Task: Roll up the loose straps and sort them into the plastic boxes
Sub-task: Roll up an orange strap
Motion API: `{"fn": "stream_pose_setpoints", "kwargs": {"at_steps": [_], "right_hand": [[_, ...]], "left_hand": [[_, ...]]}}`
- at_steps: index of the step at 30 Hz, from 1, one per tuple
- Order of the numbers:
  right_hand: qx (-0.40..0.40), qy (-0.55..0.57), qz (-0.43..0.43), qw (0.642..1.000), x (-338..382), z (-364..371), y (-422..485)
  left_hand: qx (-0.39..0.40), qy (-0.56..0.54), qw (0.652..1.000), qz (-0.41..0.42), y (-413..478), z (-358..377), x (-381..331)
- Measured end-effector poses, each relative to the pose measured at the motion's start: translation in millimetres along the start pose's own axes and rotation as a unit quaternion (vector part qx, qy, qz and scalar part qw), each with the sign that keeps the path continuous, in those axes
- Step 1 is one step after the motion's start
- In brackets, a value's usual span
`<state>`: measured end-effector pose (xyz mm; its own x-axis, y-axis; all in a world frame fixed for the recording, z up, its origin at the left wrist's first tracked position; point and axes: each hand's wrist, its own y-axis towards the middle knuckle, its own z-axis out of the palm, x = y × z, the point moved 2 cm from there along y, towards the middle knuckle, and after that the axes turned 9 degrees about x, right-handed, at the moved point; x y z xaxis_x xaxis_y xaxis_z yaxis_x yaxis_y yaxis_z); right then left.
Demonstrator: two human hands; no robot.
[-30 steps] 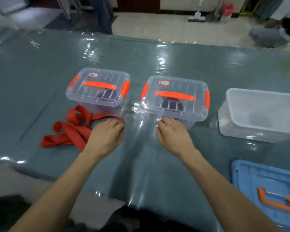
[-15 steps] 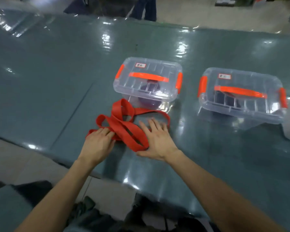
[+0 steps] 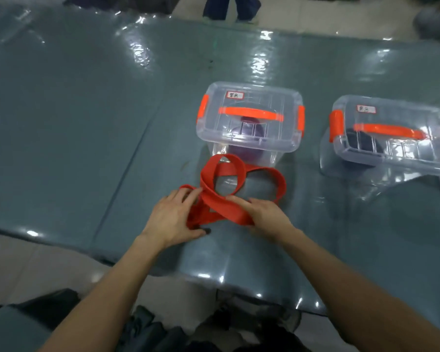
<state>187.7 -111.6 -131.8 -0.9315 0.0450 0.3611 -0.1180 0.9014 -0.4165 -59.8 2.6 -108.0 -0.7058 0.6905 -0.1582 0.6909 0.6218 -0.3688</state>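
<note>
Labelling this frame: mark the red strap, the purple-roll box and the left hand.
red strap [image 3: 222,171]: head view, upright loop's band.
purple-roll box [image 3: 249,101]: head view, clear lid.
left hand [image 3: 173,219]: head view, back of hand.

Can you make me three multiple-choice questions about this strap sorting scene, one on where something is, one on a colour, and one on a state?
1. Where does the loose strap lie?
A. in front of the left clear box
B. inside the right clear box
C. on the floor

2. What colour is the loose strap?
A. purple
B. black
C. red

3. How do the lids of both clear boxes stand?
A. off
B. on
C. propped half open

Answers: 1 A, the strap's loops lie on the table just before that box, under the left hand and right hand. 2 C, it is plainly red. 3 B, both lids sit flat on top.
</note>
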Motion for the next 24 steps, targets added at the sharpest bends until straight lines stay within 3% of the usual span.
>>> {"fn": "stream_pose_setpoints", "kwargs": {"at_steps": [5, 10, 15, 19, 24], "right_hand": [[-0.114, 0.086, 0.022, 0.989, -35.2, -26.1, -71.2], [-0.164, 0.138, 0.048, 0.976, -77.2, -53.4, -149.5], [-0.13, 0.105, 0.068, 0.984, -147.3, -79.3, -216.8], [-0.155, 0.141, 0.056, 0.976, -223.6, -94.8, -282.4], [-0.145, 0.099, 0.052, 0.983, -299.7, -110.7, -343.5]], "left_hand": [[0.03, 0.005, 0.996, 0.083, 25.9, 4.6, -55.1], [0.037, -0.073, 0.99, 0.113, 48.7, -5.8, -147.9], [0.02, -0.054, 0.985, 0.165, 70.7, -17.7, -238.6], [-0.038, -0.117, 0.98, 0.154, 82.9, -29.3, -323.0], [-0.096, -0.26, 0.955, 0.105, 86.1, -52.5, -422.6]]}}
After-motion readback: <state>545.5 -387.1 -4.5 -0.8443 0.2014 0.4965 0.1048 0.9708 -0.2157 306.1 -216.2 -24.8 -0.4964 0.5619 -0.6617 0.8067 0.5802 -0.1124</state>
